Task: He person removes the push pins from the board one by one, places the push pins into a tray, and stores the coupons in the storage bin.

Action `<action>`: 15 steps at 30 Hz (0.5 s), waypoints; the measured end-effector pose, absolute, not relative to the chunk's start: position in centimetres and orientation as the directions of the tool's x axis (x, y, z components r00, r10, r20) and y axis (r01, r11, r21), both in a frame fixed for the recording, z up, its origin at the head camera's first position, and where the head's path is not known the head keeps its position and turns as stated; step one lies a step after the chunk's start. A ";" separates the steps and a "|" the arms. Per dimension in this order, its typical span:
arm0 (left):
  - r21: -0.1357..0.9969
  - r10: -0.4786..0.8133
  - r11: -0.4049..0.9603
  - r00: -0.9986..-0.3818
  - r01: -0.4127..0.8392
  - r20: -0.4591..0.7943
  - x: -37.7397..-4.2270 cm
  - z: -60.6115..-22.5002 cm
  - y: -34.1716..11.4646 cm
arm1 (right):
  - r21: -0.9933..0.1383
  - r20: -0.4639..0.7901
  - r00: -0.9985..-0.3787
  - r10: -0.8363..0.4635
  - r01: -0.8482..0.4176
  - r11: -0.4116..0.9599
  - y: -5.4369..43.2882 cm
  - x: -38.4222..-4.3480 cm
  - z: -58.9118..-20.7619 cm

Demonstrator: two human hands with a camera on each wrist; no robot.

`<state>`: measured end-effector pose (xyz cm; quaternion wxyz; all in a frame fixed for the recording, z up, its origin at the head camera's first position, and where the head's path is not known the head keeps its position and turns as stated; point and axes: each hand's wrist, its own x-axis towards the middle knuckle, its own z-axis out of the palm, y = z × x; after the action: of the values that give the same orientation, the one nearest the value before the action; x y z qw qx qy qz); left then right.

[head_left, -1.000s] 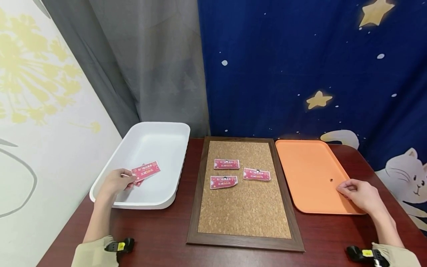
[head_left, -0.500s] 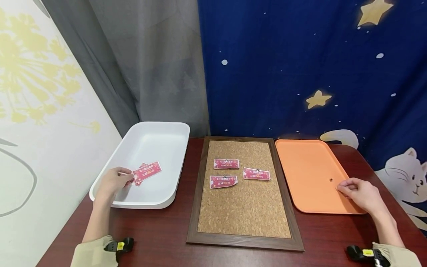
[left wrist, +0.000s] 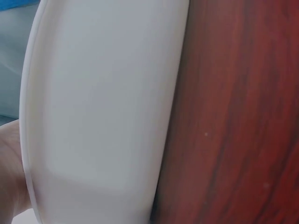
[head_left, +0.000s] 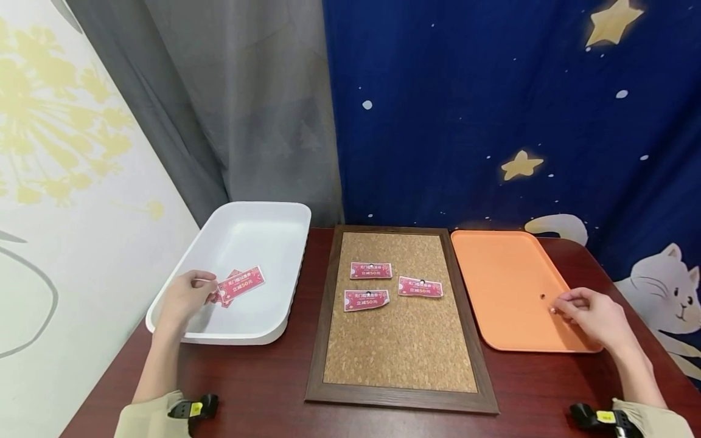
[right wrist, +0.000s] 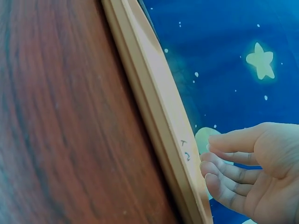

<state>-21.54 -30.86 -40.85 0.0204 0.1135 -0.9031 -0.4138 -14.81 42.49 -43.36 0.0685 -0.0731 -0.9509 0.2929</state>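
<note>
Inside the white tub, my left hand pinches the left end of a pink coupon. A second coupon shows partly beneath it. In the left wrist view the tub wall hides the fingertips and coupons. My right hand is low over the orange tray, fingers bent and thumb near the index finger. A dark pin lies left of its fingertips. The right wrist view shows two small pins on the tray, apart from the fingers.
Between tub and tray lies a framed corkboard. Pinned on its upper half are a top left coupon, a lower left coupon and a right coupon. Curtains hang behind the dark red table.
The left fingers have drawn slightly left along the upper coupon's end, and that coupon has moved slightly right. The right fingertips have parted a little; that hand stays over the tray.
</note>
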 end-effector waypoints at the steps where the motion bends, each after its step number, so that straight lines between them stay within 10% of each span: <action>1: 0.754 -0.218 0.632 -0.975 -0.181 -0.052 -21.5 -40.8 -30.8 | -0.568 0.095 -0.980 0.175 0.091 0.818 42.4 -14.8 -43.2; 15: 0.746 -0.127 0.665 -0.990 -0.039 0.061 -21.4 -39.2 -28.2 | -0.598 0.172 -0.981 0.088 -0.034 0.801 40.1 -15.0 -41.5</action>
<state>-21.41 -28.21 -39.16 0.0538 0.0455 -0.9109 -0.4066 -15.03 40.13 -41.55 0.0961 -0.0143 -0.9440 0.3154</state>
